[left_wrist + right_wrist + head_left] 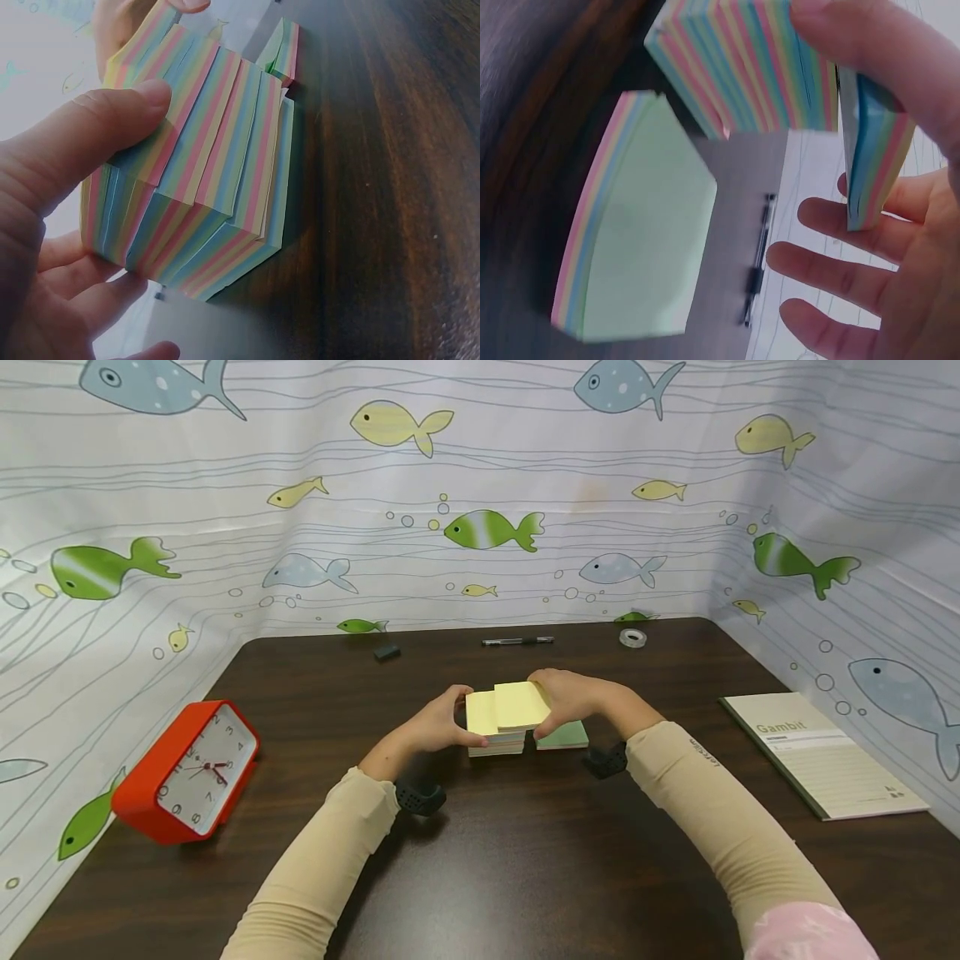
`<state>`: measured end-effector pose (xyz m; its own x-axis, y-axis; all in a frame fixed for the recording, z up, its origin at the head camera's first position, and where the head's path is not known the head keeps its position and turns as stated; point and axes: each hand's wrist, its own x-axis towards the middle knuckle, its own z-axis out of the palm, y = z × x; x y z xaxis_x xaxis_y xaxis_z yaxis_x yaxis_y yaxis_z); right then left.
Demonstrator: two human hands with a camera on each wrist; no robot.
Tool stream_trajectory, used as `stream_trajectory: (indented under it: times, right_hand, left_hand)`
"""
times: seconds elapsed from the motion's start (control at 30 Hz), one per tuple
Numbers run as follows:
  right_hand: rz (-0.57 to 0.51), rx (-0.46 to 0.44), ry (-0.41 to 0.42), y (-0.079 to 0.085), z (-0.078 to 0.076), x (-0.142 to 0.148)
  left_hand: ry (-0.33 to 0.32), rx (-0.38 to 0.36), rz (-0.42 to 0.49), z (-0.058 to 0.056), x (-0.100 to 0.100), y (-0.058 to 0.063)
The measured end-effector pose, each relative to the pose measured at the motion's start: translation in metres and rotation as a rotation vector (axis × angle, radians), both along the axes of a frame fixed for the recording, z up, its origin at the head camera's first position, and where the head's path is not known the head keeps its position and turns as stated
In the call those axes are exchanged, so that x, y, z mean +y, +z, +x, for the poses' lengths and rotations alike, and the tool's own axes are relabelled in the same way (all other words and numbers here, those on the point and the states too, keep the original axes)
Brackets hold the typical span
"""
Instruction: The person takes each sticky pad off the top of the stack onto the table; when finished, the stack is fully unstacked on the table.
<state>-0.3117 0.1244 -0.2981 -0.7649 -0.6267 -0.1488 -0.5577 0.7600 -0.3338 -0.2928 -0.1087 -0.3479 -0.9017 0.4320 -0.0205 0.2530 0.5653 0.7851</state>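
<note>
A stack of multicoloured sticky-note pads (497, 745) stands mid-table, its striped edges facing me. My left hand (431, 724) holds it from the left, thumb on the front (154, 94) and fingers behind. My right hand (573, 695) pinches a yellow-topped sticky-note pad (521, 705) between thumb and fingers. This pad overlaps the right part of the stack's top and juts out past its right side; the right wrist view shows the pad (881, 150) beside the stack (742, 67). A green-topped sticky-note pad (562, 737) lies on the table just right of the stack.
A red alarm clock (187, 772) stands at the left. On the right lies a Gambit notebook (821, 756). Along the back are a dark eraser-like block (387, 652), a pen (517, 642) and a tape roll (632, 638). A fish-print curtain (480, 468) surrounds the table.
</note>
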Motion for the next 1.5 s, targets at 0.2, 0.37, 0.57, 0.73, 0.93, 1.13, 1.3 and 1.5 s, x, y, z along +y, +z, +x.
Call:
stream_trajectory:
  times: [0.2, 0.37, 0.57, 0.73, 0.93, 1.13, 1.3, 1.5]
  right_hand:
    - [-0.056, 0.022, -0.017, 0.003, -0.001, 0.019]
    - [-0.061, 0.056, -0.051, 0.003, -0.002, 0.036]
    - [-0.055, 0.078, -0.073, 0.001, -0.002, 0.058]
    - [-0.05, 0.098, -0.092, 0.0, -0.002, 0.074]
    - [-0.054, 0.094, -0.13, -0.003, -0.003, 0.09]
    - [-0.008, 0.085, -0.162, -0.01, -0.004, 0.102]
    - [0.038, 0.068, -0.178, -0.016, -0.003, 0.11]
    - [0.067, 0.064, -0.16, -0.023, -0.005, 0.117]
  left_hand:
    - [0.001, 0.015, -0.015, -0.001, 0.0, 0.0]
    - [-0.01, 0.019, -0.009, 0.0, -0.001, 0.0]
    - [-0.024, 0.033, 0.0, 0.002, -0.002, 0.0]
    - [-0.026, 0.021, 0.02, 0.003, -0.003, 0.0]
    - [-0.04, 0.024, 0.0, 0.004, -0.003, 0.003]
    - [-0.015, -0.007, -0.013, 0.005, -0.002, 0.003]
    - [-0.009, -0.014, -0.004, 0.005, -0.003, 0.003]
    - [-0.005, -0.015, -0.001, 0.004, -0.002, 0.001]
